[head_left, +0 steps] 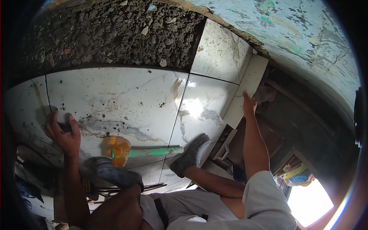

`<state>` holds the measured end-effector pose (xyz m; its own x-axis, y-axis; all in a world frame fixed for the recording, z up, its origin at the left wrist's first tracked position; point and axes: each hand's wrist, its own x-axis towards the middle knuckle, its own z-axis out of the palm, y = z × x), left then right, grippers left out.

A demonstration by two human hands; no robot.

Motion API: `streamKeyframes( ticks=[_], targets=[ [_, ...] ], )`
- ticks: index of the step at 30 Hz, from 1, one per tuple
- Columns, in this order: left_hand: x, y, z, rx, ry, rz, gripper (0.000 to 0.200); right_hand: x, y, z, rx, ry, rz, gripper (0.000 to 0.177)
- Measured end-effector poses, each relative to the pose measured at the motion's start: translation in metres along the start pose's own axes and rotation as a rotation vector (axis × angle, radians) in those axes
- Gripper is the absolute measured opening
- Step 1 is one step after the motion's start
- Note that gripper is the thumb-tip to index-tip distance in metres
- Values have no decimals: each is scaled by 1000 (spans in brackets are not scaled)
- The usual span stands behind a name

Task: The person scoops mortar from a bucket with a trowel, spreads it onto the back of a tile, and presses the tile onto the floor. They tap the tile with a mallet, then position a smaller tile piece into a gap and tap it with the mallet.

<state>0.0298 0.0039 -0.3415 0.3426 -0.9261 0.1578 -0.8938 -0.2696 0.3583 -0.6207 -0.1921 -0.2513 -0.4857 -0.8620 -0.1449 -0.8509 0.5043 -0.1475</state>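
My left hand [61, 132] lies flat on a large white marbled floor tile [122, 99], fingers spread, close to its left joint. My right hand [249, 104] reaches out to a narrow white tile strip [247, 90] at the right end of the tiled area and grips its lower edge. A mallet with an orange head [119, 150] and a green handle [155, 152] lies on the tile between my feet. My dark shoes [191, 153] stand on the tiles.
Bare rough mortar bed [115, 34] lies beyond the laid tiles. A worn, paint-flaked wall [299, 34] runs along the right. Metal rods and tools [153, 187] lie near my left foot. Yellow and blue items [297, 174] sit by a bright doorway at lower right.
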Motion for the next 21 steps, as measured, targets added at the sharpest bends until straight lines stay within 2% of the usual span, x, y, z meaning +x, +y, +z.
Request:
streamKeyframes(
  ticks=[7, 19, 21],
  targets=[
    [0, -1, -2, 4, -23, 23, 42, 9, 9, 4, 125, 9, -29, 44],
    [-1, -6, -4, 21, -81, 21, 45, 19, -7, -6, -11, -16, 4, 39],
    [-1, -6, -4, 14, -90, 28, 46, 21, -7, -6, -7, -32, 3, 44]
  ],
)
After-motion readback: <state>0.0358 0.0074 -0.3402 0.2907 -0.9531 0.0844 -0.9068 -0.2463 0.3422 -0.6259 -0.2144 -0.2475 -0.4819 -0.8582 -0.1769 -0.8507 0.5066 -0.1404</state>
